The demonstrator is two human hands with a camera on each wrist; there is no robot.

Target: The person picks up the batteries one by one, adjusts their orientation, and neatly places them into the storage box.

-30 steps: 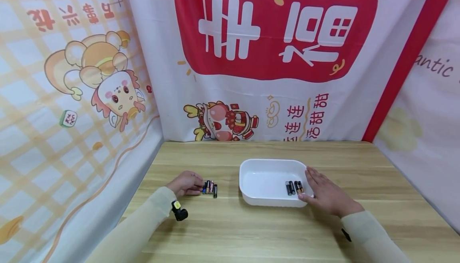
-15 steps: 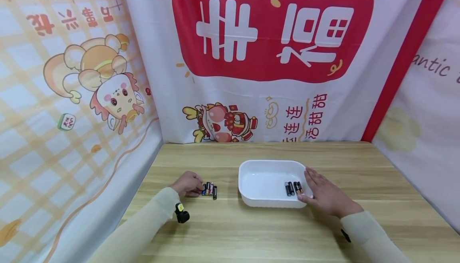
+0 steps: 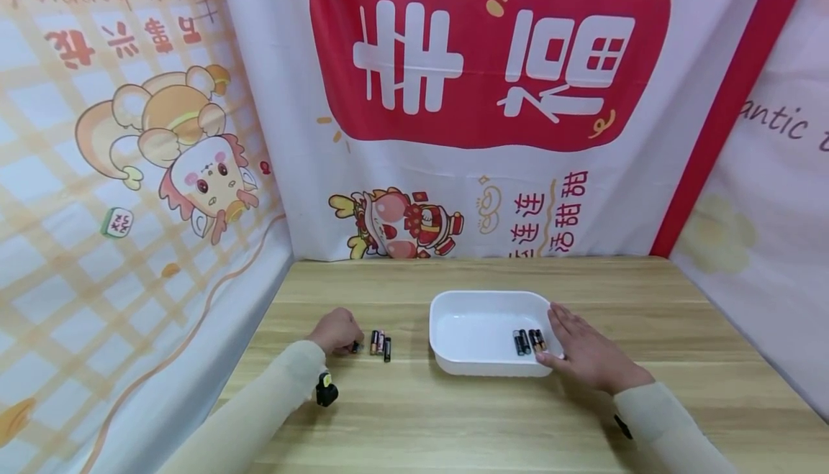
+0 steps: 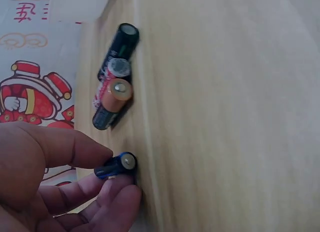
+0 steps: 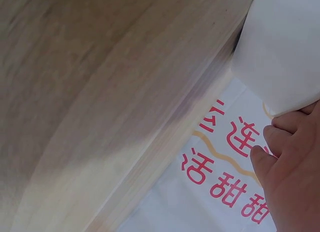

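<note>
My left hand point(image 3: 335, 330) pinches a blue battery point(image 4: 116, 165) between thumb and fingers, close over the table. Beside it, three batteries lie side by side: a black one with a copper end point(image 4: 116, 99), a pink-patterned one point(image 3: 381, 343), and a dark one point(image 4: 120, 44) farthest from the hand. My right hand point(image 3: 592, 352) rests at the right end of a white plastic tub point(image 3: 488, 369), its fingers extended along the rim and its thumb at the near corner. Inside the tub, several batteries point(image 3: 521, 342) lie near that end, some black, some with copper ends.
The wooden table point(image 3: 466, 424) runs back to a printed cloth point(image 3: 479, 193) hanging behind it. Another printed cloth point(image 3: 142, 258) hangs along the left side. A small black wrist camera point(image 3: 327, 390) sits at the left sleeve.
My left hand has pulled the blue battery leftward, away from the other batteries, opening a gap between them. The right hand has stayed at the tub.
</note>
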